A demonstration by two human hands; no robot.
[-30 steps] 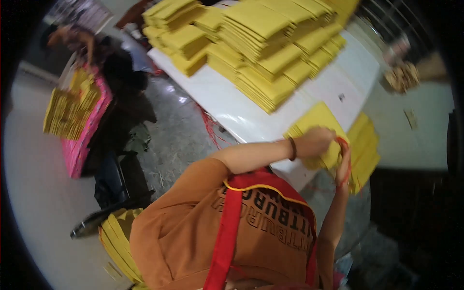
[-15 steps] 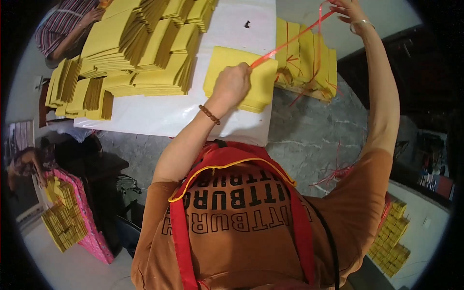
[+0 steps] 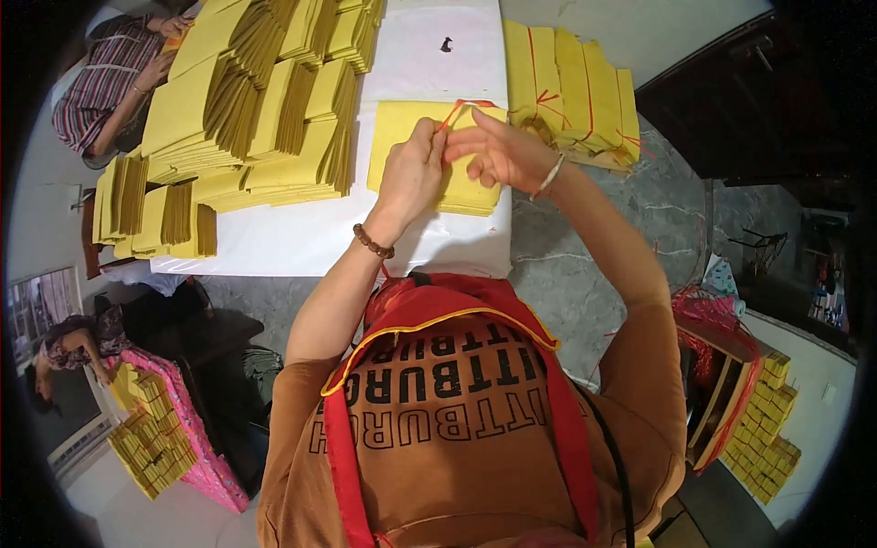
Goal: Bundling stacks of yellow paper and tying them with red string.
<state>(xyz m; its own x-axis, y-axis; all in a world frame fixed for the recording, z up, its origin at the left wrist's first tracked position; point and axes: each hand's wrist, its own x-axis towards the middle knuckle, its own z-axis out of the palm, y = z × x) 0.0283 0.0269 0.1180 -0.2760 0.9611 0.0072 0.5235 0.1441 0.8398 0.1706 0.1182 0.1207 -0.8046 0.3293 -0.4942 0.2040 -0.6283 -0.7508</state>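
The left hand (image 3: 413,173) was pinched shut on a thin red string (image 3: 454,110), and the right hand (image 3: 501,152) met it with fingers half curled, thumb and forefinger closed on the same string. Both hovered over a flat stack of yellow paper (image 3: 402,137) lying on the white table (image 3: 301,237), the string looped across its far edge. Tied yellow bundles (image 3: 571,91) lay just right of that stack.

The stack (image 3: 402,146) under the hands is matt yellow paper, as are the piles (image 3: 247,119) beside it. The string (image 3: 454,110) looks like thin, glossy red plastic. The table (image 3: 311,233) has a smooth white sheet. The floor (image 3: 566,265) is polished grey stone. The bracelet (image 3: 373,242) has brown wooden-looking beads.
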